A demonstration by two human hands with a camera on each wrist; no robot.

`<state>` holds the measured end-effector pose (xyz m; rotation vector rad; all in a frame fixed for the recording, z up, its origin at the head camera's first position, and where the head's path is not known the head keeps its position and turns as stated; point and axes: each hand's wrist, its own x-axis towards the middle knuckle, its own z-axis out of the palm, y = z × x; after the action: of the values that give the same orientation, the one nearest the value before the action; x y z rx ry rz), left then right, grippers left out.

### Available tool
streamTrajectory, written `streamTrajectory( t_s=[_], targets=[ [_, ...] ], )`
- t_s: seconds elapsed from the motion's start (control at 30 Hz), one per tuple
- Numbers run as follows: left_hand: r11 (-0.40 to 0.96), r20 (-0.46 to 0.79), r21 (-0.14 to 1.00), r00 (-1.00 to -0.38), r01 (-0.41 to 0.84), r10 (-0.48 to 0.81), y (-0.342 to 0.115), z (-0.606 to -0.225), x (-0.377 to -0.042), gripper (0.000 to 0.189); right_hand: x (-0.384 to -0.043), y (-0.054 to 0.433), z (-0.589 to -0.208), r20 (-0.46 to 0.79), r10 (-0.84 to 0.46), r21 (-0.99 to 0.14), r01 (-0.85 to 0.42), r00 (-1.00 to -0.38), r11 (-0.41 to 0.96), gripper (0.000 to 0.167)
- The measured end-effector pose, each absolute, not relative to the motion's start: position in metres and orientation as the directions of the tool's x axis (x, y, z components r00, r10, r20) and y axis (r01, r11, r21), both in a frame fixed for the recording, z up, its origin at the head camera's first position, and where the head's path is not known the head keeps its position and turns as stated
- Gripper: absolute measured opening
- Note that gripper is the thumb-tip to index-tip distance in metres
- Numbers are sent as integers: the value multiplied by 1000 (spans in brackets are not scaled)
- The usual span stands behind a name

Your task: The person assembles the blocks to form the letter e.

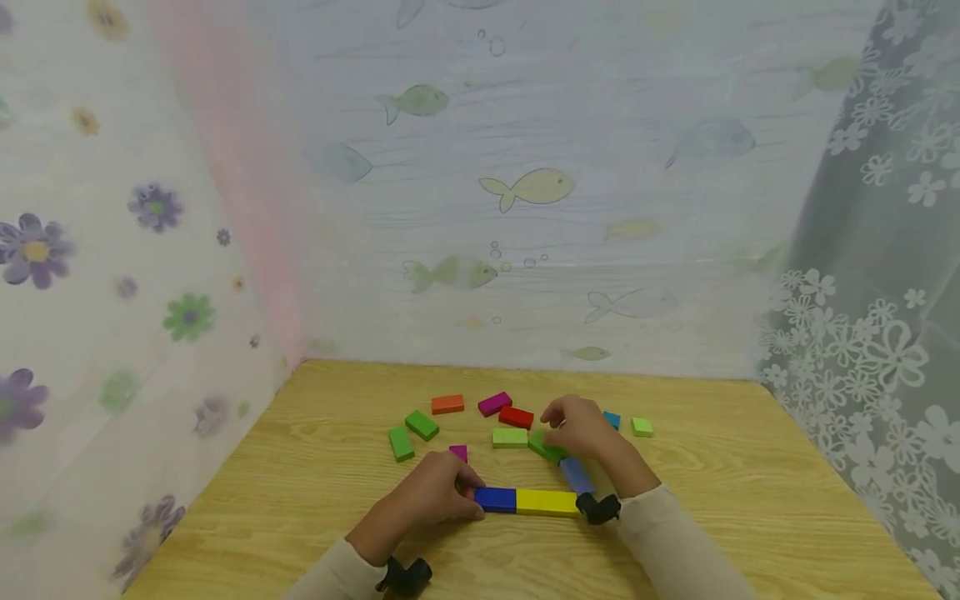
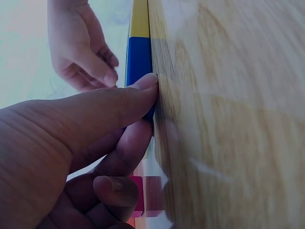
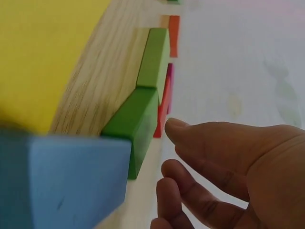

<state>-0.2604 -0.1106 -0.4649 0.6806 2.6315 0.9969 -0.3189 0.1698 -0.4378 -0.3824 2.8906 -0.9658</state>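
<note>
A: so what's the left hand (image 1: 438, 492) up to?
B: pinching, thumb (image 2: 109, 107) and a finger.
A: and the right hand (image 1: 581, 429)?
B: farther forward (back of it facing up), fingers (image 3: 195, 191) loosely bent.

Passing room on table (image 1: 517, 554) in front of blue block (image 1: 497, 500); left hand (image 1: 438, 487) obstructs its left end, yellow piece (image 1: 546, 502) its right, magenta block (image 1: 459, 453) behind-left.

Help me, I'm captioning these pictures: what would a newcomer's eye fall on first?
Probably the bright yellow section, end to end with the dark blue block that the left hand pinches, near the front of the wooden table. Next, perhaps the right hand, hovering by the green block farther back. Then the fish pictures across the pale cloth behind.
</note>
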Motion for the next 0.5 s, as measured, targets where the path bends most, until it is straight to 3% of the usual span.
streamTrajectory(
  t_s=[0.5],
  targets=[
    [658, -53, 665, -857, 353, 512, -110, -465, -260, 29, -297, 201, -441, -27, -231, -599, -169, -973, 783, 23]
  ],
)
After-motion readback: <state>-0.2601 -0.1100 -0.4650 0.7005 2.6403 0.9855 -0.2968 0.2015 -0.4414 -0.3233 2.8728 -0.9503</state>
